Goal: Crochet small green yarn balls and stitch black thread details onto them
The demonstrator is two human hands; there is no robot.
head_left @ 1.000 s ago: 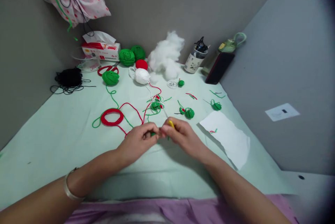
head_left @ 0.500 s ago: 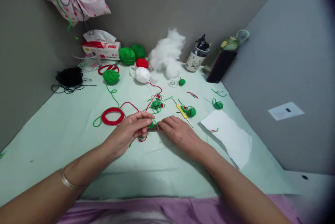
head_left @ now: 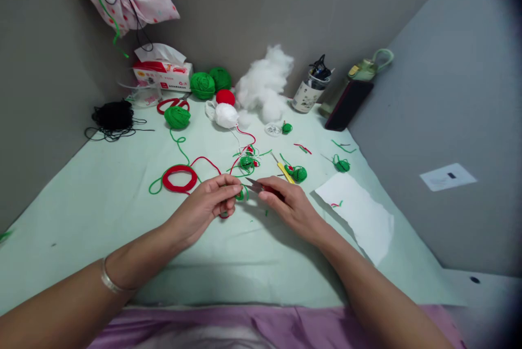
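My left hand [head_left: 210, 202] pinches a small green crocheted piece [head_left: 240, 195] with red and green yarn trailing from it, just above the pale green cloth [head_left: 101, 213]. My right hand [head_left: 287, 202] is closed on small scissors [head_left: 256, 186] whose blades point left at the green piece. A yellow-handled crochet hook [head_left: 284, 171] lies on the cloth just beyond my right hand. A coil of red yarn [head_left: 179, 178] lies left of my left hand.
Green yarn balls [head_left: 203, 85], a red ball [head_left: 225, 97], white yarn [head_left: 226, 115], stuffing [head_left: 264, 85], a tissue box [head_left: 163, 74], black yarn [head_left: 112, 116], a jar [head_left: 309, 94] and a dark phone [head_left: 348, 105] line the back. White paper [head_left: 359, 213] lies at right. Small green pieces [head_left: 299, 174] are scattered.
My right hand put down the yellow crochet hook, then picked up the small scissors and brought them to the green piece. My left hand kept its hold.
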